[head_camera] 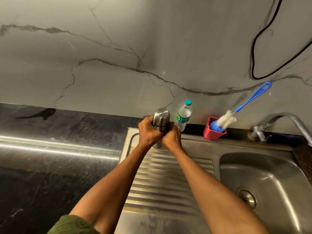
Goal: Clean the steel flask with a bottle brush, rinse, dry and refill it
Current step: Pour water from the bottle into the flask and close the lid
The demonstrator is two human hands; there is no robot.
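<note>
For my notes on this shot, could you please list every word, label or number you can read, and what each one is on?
Water bottle, green label: a script word starting "Su", the rest too blurred to read; the yellow-green logo beside it is also unreadable.
Flask, held by the left hand and right hand: no text visible.
Brush and red cup: no text visible.

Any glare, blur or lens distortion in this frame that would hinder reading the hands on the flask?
Head view: wide-angle bending curves the dark counter, which carries a bright streak of glare; the drainboard is slightly smeared near the wrists; the left hand and right hand gripping the steel flask read sharply, as does the bottle brush.
</note>
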